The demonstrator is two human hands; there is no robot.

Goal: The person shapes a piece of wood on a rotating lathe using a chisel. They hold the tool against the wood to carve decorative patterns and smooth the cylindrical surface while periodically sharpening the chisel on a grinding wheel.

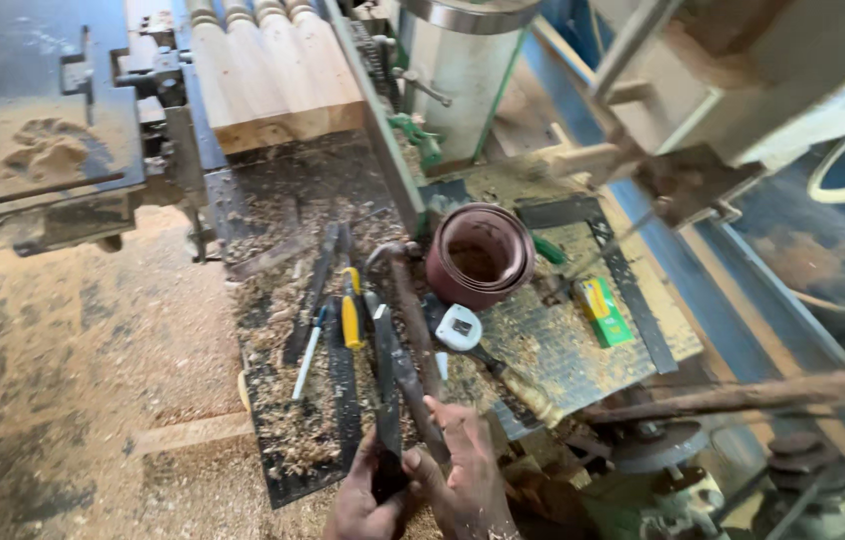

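Sawdust and shavings cover the metal desk (563, 350) of a woodworking machine, with turned wooden posts (273, 60) lying at its far end. At the near edge, the left hand (363, 500) is closed around a dark flat tool, perhaps a chisel (386, 380), and the right hand (468, 475) grips a long rusty tool (413, 330). Beside them lie a yellow-handled screwdriver (351, 315), a tape measure (459, 327) and a sandpaper roll (480, 255).

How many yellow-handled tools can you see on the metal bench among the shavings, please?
1: a yellow-handled tool lies among the shavings, left of the hammer and above both hands. Others may be buried under the wood shavings.
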